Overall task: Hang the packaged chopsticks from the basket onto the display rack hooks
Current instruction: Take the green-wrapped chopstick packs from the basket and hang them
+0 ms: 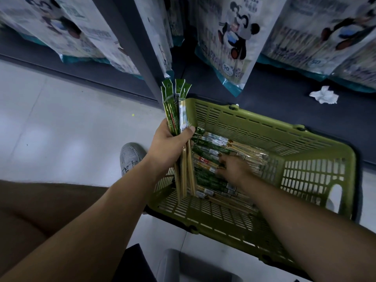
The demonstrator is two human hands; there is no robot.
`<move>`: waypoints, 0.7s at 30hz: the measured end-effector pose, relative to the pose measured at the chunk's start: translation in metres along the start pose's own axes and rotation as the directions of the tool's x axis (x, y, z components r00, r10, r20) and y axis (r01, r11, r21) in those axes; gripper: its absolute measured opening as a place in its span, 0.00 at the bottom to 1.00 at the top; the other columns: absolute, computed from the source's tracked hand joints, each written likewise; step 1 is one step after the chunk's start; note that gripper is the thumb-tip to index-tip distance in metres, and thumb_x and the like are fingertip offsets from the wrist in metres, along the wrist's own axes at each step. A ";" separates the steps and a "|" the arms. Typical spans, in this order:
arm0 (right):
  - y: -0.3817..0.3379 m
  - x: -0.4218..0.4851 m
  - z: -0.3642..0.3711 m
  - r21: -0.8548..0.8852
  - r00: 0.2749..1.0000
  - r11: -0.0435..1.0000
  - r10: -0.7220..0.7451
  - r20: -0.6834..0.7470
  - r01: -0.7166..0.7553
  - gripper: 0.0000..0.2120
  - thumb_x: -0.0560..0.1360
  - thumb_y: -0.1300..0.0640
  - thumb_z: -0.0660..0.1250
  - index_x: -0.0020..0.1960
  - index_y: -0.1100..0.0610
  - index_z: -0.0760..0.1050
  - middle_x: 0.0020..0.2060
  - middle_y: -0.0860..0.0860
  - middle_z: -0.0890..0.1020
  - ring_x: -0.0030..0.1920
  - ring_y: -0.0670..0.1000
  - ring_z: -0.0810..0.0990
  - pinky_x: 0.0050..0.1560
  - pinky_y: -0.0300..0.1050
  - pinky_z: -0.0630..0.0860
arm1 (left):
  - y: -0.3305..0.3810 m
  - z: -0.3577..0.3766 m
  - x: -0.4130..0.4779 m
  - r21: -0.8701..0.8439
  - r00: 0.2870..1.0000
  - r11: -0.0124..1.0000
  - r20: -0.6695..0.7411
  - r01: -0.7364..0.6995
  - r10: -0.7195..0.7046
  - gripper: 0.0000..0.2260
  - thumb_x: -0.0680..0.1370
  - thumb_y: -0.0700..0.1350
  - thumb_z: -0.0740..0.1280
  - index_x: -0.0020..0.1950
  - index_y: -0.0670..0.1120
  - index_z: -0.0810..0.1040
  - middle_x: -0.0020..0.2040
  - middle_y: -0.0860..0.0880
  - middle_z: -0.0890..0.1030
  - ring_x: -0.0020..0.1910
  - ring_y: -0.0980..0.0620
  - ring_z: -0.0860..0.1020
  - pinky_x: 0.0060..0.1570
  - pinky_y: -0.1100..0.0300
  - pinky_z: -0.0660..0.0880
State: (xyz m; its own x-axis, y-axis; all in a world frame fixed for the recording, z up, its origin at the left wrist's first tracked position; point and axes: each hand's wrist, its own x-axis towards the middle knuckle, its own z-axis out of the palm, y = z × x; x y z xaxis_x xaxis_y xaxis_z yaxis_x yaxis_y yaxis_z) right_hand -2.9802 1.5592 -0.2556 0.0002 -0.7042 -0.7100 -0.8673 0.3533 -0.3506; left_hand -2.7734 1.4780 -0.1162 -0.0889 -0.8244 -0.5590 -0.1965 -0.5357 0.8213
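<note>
My left hand [169, 143] grips a bunch of packaged chopsticks [177, 106] upright over the left end of the green plastic basket [305, 171]; their green header tabs point up and the bamboo ends hang down. My right hand [234, 166] reaches down inside the basket, its fingertips on the loose chopstick packs [209, 153] lying on the bottom. Whether those fingers pinch a pack I cannot make out.
Large panda-printed packages [230, 43] hang on the display rack above and behind the basket. A crumpled white tissue [324, 95] lies on the dark base shelf. A grey shoe [130, 157] stands on the pale floor left of the basket.
</note>
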 end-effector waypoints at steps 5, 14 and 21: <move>-0.003 0.000 -0.002 -0.046 0.999 0.998 -0.044 0.026 0.045 0.22 0.77 0.43 0.72 0.65 0.54 0.74 0.59 0.55 0.79 0.52 0.54 0.76 0.47 0.44 0.69 | -0.001 0.000 0.000 -0.011 1.000 1.000 0.011 -0.006 0.007 0.09 0.80 0.48 0.72 0.58 0.52 0.76 0.38 0.55 0.83 0.41 0.52 0.84 0.38 0.58 0.81; 0.008 -0.008 -0.017 0.064 0.994 0.992 -0.107 0.004 0.106 0.23 0.82 0.48 0.65 0.75 0.54 0.69 0.66 0.56 0.77 0.63 0.58 0.77 0.58 0.48 0.73 | -0.007 0.000 0.003 -0.034 0.999 0.999 0.032 -0.026 0.027 0.09 0.80 0.49 0.72 0.58 0.52 0.76 0.38 0.55 0.82 0.42 0.50 0.84 0.40 0.55 0.81; -0.001 -0.041 -0.056 0.277 0.976 0.944 -0.133 -0.172 0.178 0.12 0.81 0.51 0.67 0.64 0.52 0.76 0.48 0.50 0.80 0.44 0.47 0.77 0.39 0.38 0.70 | -0.006 0.006 -0.005 -0.077 1.000 0.997 -0.019 0.001 -0.002 0.05 0.78 0.52 0.73 0.52 0.57 0.79 0.40 0.56 0.85 0.44 0.52 0.86 0.41 0.54 0.80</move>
State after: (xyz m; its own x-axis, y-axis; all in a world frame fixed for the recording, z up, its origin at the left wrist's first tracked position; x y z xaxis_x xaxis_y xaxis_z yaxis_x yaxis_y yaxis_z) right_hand -3.0077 1.5532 -0.1920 0.0301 -0.8404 -0.5411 -0.6812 0.3789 -0.6264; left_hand -2.7777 1.4860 -0.1190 -0.0703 -0.8266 -0.5584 -0.1211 -0.5486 0.8273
